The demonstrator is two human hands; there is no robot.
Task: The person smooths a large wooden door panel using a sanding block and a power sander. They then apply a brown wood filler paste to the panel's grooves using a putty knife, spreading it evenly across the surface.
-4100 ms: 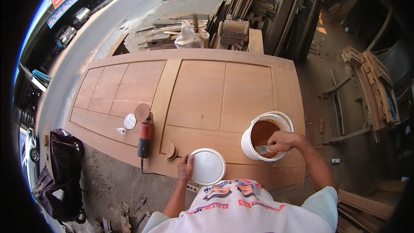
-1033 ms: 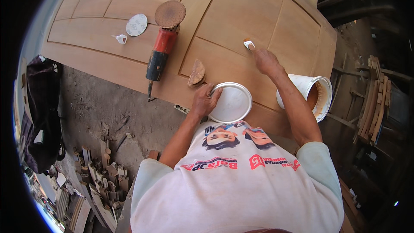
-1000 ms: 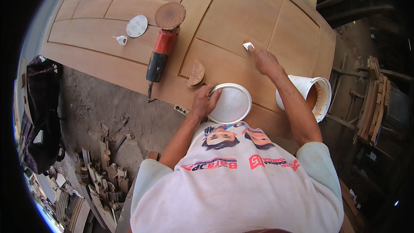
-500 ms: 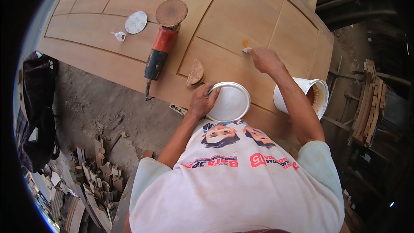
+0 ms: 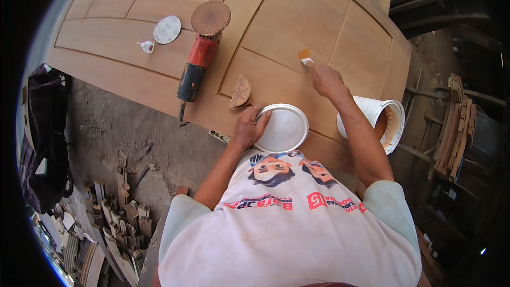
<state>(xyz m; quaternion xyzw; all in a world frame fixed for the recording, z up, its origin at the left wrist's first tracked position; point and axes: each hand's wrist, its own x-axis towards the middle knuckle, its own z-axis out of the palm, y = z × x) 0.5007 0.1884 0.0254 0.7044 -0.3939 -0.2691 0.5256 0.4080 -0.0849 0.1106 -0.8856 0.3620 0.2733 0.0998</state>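
My left hand (image 5: 249, 128) grips the left rim of a round white bucket lid (image 5: 284, 129) at the near edge of a panelled wooden door (image 5: 297, 10). My right hand (image 5: 328, 81) is closed around a small pale scraper (image 5: 306, 61), most of which my fingers hide. Its tip rests beside an orange-brown smear of paste (image 5: 303, 53) on the door panel. Right of my right forearm, a white bucket (image 5: 357, 118) lies tipped on its side, its mouth facing right, with brown paste inside.
A red and black angle grinder (image 5: 199, 64) lies left on the door, near a round sanding disc (image 5: 167, 29), a small white bottle (image 5: 146, 47) and a folded brown disc (image 5: 241, 92). Wood offcuts (image 5: 122, 218) litter the floor at lower left. Stacked boards (image 5: 454, 127) stand right.
My right hand has shifted slightly down and left with the scraper, and the orange-brown smear shows larger. The left hand keeps its hold on the lid.
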